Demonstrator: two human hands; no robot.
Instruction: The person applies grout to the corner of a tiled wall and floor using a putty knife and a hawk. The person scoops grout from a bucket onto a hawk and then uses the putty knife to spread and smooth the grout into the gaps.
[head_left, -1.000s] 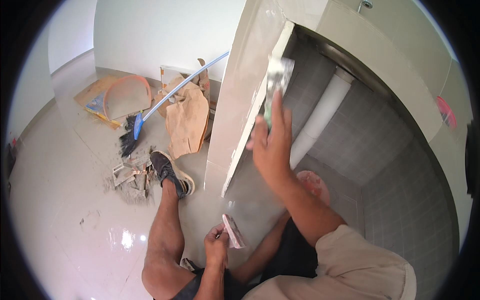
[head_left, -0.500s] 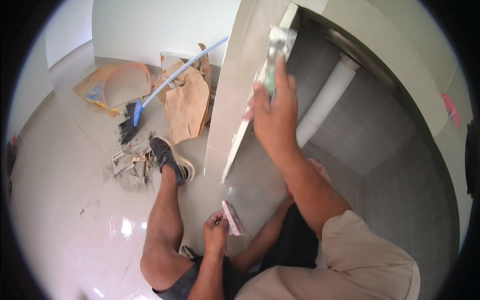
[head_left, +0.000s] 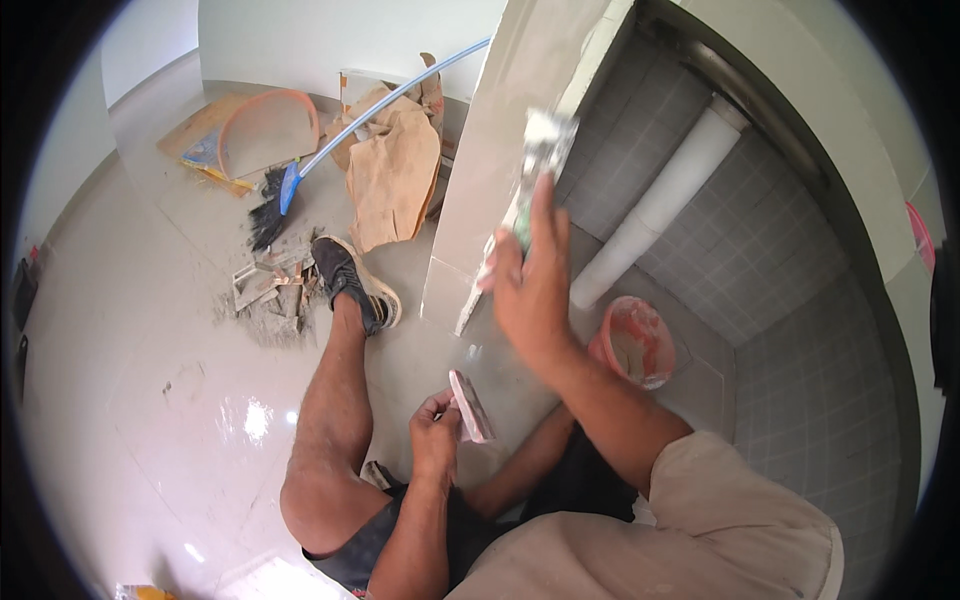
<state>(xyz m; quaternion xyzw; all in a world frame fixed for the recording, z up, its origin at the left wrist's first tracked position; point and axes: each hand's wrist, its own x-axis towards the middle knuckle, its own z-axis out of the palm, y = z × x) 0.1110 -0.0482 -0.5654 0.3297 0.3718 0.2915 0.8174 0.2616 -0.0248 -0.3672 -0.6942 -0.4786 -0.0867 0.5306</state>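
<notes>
My right hand (head_left: 538,290) is closed round the green handle of a putty knife (head_left: 548,140), index finger stretched along it. The putty-smeared blade lies at the white-coated edge (head_left: 592,62) of a tiled wall panel (head_left: 480,190), beside a recess. Low in front of my body, my left hand (head_left: 434,432) grips a flat pinkish plate-like tool (head_left: 472,408) smeared with putty. It is tilted nearly edge-on, so its exact kind is unclear. A pinkish-orange bucket (head_left: 655,345) with white residue inside stands right of my right forearm.
A white pipe (head_left: 665,200) slants through the grey-tiled recess. Past my left shoe (head_left: 350,285) lie broken tile debris (head_left: 275,295), a blue broom with black bristles (head_left: 290,188), crumpled brown paper (head_left: 393,180) and a cut orange tub (head_left: 268,135) on cardboard.
My right hand and the putty knife have moved down along the panel's edge. The view has shifted, and the bucket shows more fully. My left hand keeps its grip on the pinkish tool.
</notes>
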